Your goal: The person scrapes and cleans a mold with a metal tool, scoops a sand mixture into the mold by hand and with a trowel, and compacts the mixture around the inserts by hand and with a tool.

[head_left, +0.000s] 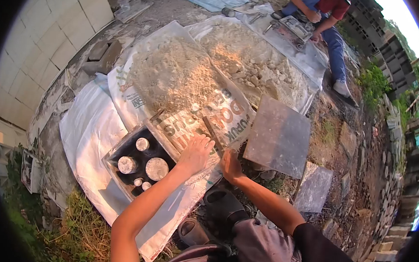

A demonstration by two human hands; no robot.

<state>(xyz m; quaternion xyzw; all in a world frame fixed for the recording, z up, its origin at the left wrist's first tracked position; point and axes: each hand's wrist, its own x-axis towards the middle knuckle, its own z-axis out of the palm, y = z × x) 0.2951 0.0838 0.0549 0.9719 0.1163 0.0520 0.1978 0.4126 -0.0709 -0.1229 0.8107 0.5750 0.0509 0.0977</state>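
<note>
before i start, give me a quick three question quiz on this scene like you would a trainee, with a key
1. How many round pieces show in the box?
2. True or false: the left hand is nearer the box than the right hand.
3. What is heaped on the printed sack?

Key:
1. Five.
2. True.
3. Loose, sandy material.
</note>
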